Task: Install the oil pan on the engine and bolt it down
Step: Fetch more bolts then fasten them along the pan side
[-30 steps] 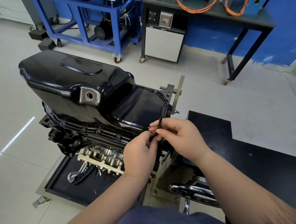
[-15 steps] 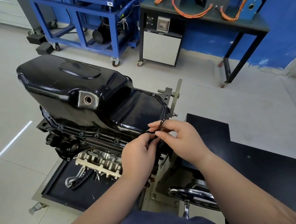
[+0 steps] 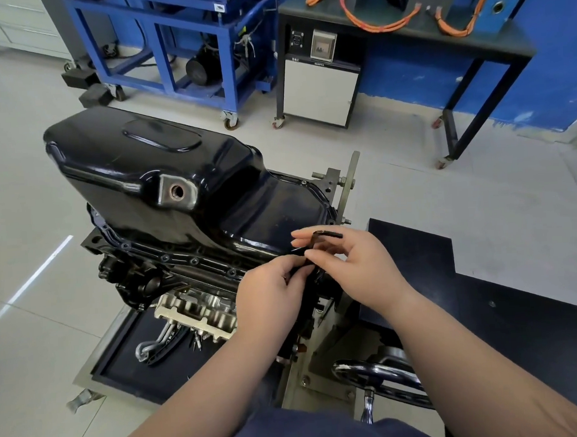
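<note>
Workshop floor (image 3: 27,172) was occupied by the engine (image 3: 143,279), capped by the pan (image 3: 177,164). At the pan's 5 o'clock, a hex key (image 3: 328,233) was pinched by the right hand (image 3: 360,271) above and the left hand (image 3: 268,299) below.

I am wearing a dark navy-blue cloth garment (image 3: 325,430). It is showing only as a plain, matte patch at the near edge, lying between my two arms, and its far border is curving softly. Whether it is a shirt front or trousers I cannot tell. My left forearm (image 3: 206,389) is showing bare from the near edge up to the wrist, and my right forearm (image 3: 471,359) is showing bare in the same way. My left hand (image 3: 271,296) and my right hand (image 3: 360,268) are going bare as well. The fingertips (image 3: 300,242) on the far side of my right hand are showing nails trimmed short.
</note>
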Demonstrator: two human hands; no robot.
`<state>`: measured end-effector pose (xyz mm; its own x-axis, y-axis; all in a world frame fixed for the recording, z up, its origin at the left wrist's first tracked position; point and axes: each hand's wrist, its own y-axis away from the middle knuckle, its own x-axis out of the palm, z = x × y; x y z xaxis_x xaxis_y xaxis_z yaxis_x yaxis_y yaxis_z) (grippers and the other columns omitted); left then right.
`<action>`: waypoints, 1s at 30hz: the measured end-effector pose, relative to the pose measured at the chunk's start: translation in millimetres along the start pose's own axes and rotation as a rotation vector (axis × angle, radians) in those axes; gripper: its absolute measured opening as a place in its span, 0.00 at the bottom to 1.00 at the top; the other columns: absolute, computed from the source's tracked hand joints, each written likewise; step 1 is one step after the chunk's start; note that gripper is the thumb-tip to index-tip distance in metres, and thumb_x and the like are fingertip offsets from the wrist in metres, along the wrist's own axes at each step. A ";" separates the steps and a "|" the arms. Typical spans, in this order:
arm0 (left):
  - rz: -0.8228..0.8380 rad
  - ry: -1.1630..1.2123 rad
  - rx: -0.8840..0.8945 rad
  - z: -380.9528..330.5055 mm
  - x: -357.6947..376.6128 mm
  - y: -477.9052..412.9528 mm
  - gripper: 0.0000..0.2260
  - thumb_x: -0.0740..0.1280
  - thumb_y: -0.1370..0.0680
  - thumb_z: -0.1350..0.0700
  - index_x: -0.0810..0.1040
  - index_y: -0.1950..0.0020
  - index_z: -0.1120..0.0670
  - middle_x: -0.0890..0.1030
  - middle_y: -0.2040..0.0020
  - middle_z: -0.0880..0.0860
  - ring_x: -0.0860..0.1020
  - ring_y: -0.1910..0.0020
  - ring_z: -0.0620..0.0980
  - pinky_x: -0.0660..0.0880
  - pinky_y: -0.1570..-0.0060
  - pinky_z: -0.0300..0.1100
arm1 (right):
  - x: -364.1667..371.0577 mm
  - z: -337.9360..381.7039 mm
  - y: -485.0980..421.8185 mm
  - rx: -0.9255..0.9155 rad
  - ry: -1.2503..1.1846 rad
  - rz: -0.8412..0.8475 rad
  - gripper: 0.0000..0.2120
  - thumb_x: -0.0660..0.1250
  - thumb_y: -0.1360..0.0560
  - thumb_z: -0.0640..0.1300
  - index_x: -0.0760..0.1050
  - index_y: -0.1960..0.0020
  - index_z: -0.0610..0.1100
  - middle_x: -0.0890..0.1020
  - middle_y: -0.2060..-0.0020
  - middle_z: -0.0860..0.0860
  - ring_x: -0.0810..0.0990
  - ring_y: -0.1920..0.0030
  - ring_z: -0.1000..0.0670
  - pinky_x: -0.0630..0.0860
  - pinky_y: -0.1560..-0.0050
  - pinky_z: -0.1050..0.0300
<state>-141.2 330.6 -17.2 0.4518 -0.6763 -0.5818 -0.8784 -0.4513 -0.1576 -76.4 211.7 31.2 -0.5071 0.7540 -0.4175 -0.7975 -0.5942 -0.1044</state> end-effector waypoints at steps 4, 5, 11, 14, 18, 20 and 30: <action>0.039 0.021 -0.012 0.1 -1.0 -0.4 0.05 0.69 0.27 0.49 0.82 0.52 0.41 0.74 0.72 0.35 0.72 0.70 0.36 0.66 0.71 0.30 | -0.2 -0.1 -1.4 0.004 0.043 -0.072 0.06 0.70 0.28 0.38 0.83 0.57 0.49 0.83 0.63 0.59 0.80 0.58 0.62 0.75 0.54 0.69; 0.032 0.032 -0.024 -0.2 -0.8 -0.5 0.04 0.69 0.28 0.49 0.81 0.54 0.41 0.73 0.73 0.38 0.72 0.70 0.38 0.67 0.70 0.30 | 1.1 -0.1 -1.9 0.005 0.041 -0.096 0.04 0.72 0.30 0.40 0.82 0.60 0.48 0.83 0.65 0.58 0.79 0.60 0.62 0.75 0.57 0.68; 0.028 -0.023 -0.052 -5.3 0.7 -4.4 0.01 0.69 0.28 0.52 0.80 0.59 0.47 0.74 0.74 0.48 0.73 0.71 0.45 0.68 0.71 0.41 | 6.6 -2.3 -5.7 0.022 0.050 -0.125 0.06 0.73 0.31 0.43 0.77 0.62 0.43 0.80 0.65 0.53 0.77 0.61 0.55 0.74 0.60 0.61; 0.050 -0.018 -0.024 -5.8 -3.4 -4.5 0.03 0.68 0.27 0.52 0.82 0.58 0.46 0.75 0.75 0.41 0.73 0.72 0.39 0.62 0.73 0.31 | 1.6 -2.9 -3.2 -0.021 0.020 -0.005 0.09 0.69 0.27 0.39 0.79 0.53 0.52 0.82 0.58 0.61 0.79 0.51 0.62 0.73 0.51 0.71; 0.110 -0.004 -0.037 -5.3 -7.2 -7.7 0.04 0.69 0.27 0.50 0.82 0.61 0.44 0.73 0.76 0.40 0.71 0.72 0.38 0.63 0.74 0.32 | -0.2 -4.8 -3.3 -0.006 0.012 0.001 0.12 0.67 0.26 0.36 0.82 0.51 0.52 0.83 0.57 0.62 0.80 0.51 0.64 0.73 0.48 0.72; 0.116 0.012 -0.036 -5.7 -7.2 -7.3 0.09 0.69 0.27 0.49 0.77 0.67 0.39 0.72 0.76 0.40 0.70 0.72 0.38 0.64 0.74 0.32 | 1.2 -6.1 -4.4 -0.004 0.014 -0.070 0.10 0.71 0.28 0.38 0.82 0.58 0.54 0.83 0.61 0.61 0.80 0.55 0.63 0.74 0.51 0.71; 0.019 -0.004 -0.053 -2.7 -2.3 -4.3 0.14 0.70 0.29 0.48 0.69 0.72 0.41 0.68 0.78 0.46 0.70 0.73 0.38 0.65 0.71 0.29 | 2.0 -6.6 -7.4 -0.008 0.021 -0.004 0.06 0.70 0.28 0.41 0.80 0.56 0.51 0.82 0.59 0.57 0.79 0.56 0.62 0.75 0.54 0.70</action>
<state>-138.0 332.5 -13.1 0.4344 -0.6825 -0.5878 -0.8772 -0.4686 -0.1041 -69.3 215.8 25.2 -0.4969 0.7502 -0.4362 -0.7968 -0.5935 -0.1131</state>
